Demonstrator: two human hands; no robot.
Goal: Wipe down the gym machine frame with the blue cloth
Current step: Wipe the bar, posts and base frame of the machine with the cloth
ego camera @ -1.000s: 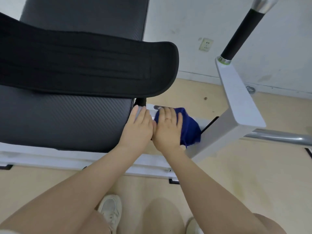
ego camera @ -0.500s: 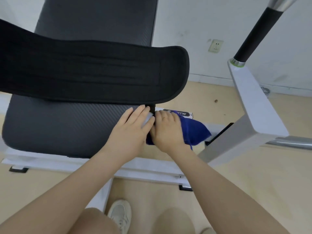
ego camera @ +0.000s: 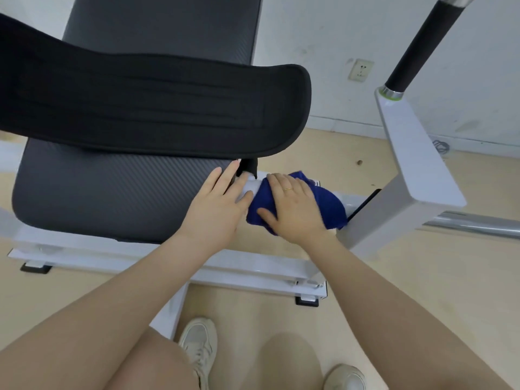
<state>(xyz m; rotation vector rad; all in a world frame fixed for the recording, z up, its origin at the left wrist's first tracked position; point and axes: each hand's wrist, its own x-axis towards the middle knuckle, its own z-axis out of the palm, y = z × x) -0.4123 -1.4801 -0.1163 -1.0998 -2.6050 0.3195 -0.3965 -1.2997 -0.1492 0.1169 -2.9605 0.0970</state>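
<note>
Black seat pad (ego camera: 112, 190) at left, our left hand (ego camera: 216, 206) flat with straight fingers on the white frame (ego camera: 250, 185), our right hand (ego camera: 295, 209) pressing the blue cloth (ego camera: 330, 205) there — fingers spread, cloth partly hidden, black handle (ego camera: 422, 43) cut off above.

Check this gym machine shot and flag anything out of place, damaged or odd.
Nothing on the machine looks broken or askew. Minor oddities only: the wall is scuffed and stained around the socket, and a small dark speck lies on the floor. The right hand presses the blue cloth on the white frame.

Glossy white metal frame (ego camera: 416, 175) — soft blue cloth (ego camera: 329, 205), matt textured seat (ego camera: 112, 192).
</note>
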